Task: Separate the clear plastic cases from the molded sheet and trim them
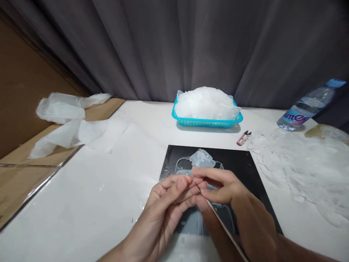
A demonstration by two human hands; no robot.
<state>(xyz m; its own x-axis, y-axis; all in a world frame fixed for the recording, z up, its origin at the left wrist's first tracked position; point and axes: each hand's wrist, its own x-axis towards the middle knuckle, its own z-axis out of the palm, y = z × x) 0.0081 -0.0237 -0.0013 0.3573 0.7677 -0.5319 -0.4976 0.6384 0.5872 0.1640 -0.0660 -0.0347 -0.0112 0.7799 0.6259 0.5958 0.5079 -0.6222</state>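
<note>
My left hand [169,198] is curled, with its fingers closed round the edge of a clear plastic piece [200,160] that lies over a black mat [245,167]. My right hand [226,189] pinches a thin metal tool [223,227] like a needle or fine tweezers, its tip meeting the fingertips of the left hand. Both hands touch at the piece's near part. The piece's lower portion is hidden by the hands.
A turquoise basket [204,122] heaped with clear plastic pieces stands behind the mat. Small red snips [244,138] lie to its right. A pile of clear plastic [305,171] and a water bottle [308,105] are at the right. White gloves or bags [68,120] lie at the left.
</note>
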